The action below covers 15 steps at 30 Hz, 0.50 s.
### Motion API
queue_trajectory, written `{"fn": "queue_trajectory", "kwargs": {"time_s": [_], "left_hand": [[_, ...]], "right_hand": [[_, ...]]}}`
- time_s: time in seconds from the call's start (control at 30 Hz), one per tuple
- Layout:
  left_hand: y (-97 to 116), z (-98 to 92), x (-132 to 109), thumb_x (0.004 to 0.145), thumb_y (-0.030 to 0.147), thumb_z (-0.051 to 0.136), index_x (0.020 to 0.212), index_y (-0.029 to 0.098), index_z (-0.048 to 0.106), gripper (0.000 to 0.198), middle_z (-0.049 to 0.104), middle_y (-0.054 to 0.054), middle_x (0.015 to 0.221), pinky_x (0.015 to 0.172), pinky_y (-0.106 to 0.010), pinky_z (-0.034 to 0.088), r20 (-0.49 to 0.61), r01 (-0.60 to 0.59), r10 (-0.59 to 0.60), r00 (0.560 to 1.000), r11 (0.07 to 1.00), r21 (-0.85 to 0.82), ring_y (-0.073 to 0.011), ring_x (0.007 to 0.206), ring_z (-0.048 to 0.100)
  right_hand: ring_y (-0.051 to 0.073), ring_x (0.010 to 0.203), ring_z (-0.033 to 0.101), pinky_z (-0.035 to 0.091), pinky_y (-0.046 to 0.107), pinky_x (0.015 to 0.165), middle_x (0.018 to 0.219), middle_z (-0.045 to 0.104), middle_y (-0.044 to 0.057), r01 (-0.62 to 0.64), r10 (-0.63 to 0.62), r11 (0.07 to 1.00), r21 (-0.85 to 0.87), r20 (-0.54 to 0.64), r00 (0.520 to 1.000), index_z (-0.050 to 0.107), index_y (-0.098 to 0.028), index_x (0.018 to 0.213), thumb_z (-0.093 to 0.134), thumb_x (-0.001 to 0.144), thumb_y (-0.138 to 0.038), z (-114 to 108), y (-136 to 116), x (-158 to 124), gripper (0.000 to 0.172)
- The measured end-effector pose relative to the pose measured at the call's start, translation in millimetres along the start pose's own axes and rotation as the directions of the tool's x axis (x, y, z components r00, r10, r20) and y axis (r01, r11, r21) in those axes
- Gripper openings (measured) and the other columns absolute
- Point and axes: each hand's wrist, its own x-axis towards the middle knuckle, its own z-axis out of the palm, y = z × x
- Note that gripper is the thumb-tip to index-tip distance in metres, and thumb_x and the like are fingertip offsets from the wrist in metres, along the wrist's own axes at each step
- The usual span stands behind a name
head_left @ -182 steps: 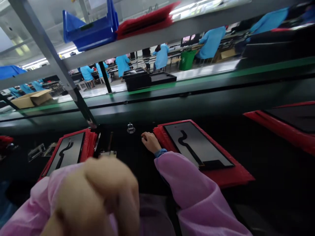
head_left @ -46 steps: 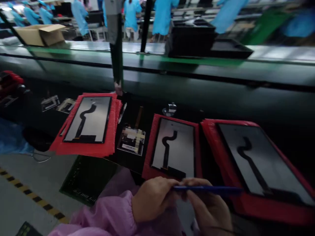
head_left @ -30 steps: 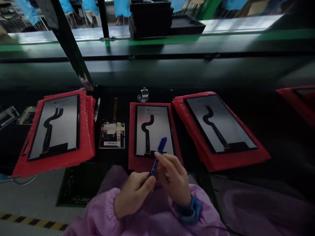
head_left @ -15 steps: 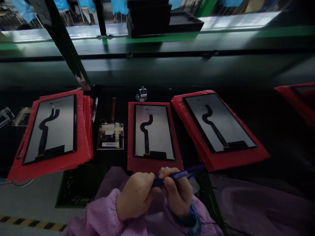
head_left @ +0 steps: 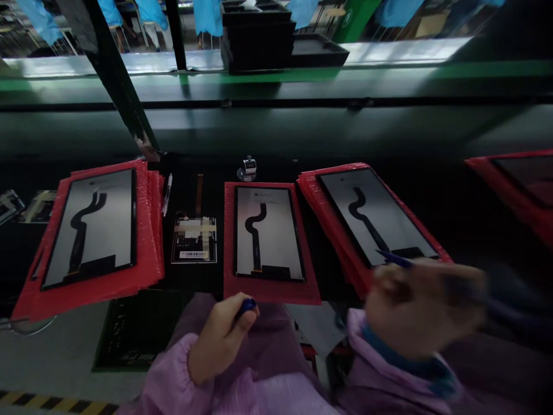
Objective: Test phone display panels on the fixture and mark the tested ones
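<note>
My left hand [head_left: 224, 337] is closed around a blue pen cap [head_left: 246, 306], low in front of the middle screen. To the right, my right hand [head_left: 425, 302], smeared by motion, grips a blue pen [head_left: 395, 259] whose tip reaches over the lower edge of the right display panel [head_left: 367, 216]. That panel lies on a stack of red bubble sleeves [head_left: 341, 256]. A second display panel [head_left: 280, 230] rests on a red sleeve [head_left: 270, 294] in the middle. Each panel shows a curved black ribbon cable on its pale back.
Another panel [head_left: 114, 225] tops a red stack at left. Between stands a small circuit assembly [head_left: 194, 239] with tape, near a white pen [head_left: 167, 193]. A metal tally counter [head_left: 248, 169] sits behind. A slanted post [head_left: 116, 86] rises at left; black trays [head_left: 259, 40] are stacked beyond.
My hands have moved apart and the pen is out of its cap. The right hand went right with the pen to the right panel; the left kept the cap.
</note>
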Motion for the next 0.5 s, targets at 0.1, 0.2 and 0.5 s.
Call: {"fn": "queue_trajectory", "kwargs": {"time_s": [0.1,0.2,0.5], "left_hand": [[-6.5,-5.6,27.6,0.104,0.06,0.039,0.102,0.018,0.065,0.049,0.073,-0.009,0.096,0.083,-0.032,0.053,-0.13,-0.179,0.218,0.967,0.948,0.263,-0.0204,0.09,0.068],[-18.7,-10.1,52.5,0.107,0.054,0.037,0.104,0.018,0.065,0.046,0.075,-0.009,0.094,0.082,-0.032,0.056,-0.148,-0.233,0.319,0.936,0.878,0.419,-0.0214,0.089,0.072],[-23.6,-9.9,55.3,0.11,0.042,0.035,0.121,0.018,0.059,0.035,0.077,-0.008,0.101,0.079,-0.03,0.056,-0.07,-0.296,0.392,0.917,0.788,0.54,-0.02,0.089,0.074]], "right_hand": [[0.009,0.05,0.047,0.037,0.024,0.047,0.064,0.052,-0.006,-0.022,-0.002,0.985,0.173,0.135,0.991,0.05,-0.024,0.076,0.077,0.082,-0.032,34.2,17.4,-17.5,0.029],[0.01,0.053,0.056,0.044,0.024,0.049,0.066,0.062,-0.004,-0.243,0.156,0.96,0.143,0.447,0.881,0.06,-0.022,0.087,0.069,0.087,-0.033,65.0,33.1,-31.2,0.014],[0.009,0.049,0.048,0.041,0.022,0.05,0.058,0.052,-0.007,-0.245,0.238,0.969,-0.019,0.331,0.913,0.052,-0.022,0.076,0.068,0.085,-0.039,76.5,42.6,-38.7,0.025]]}}
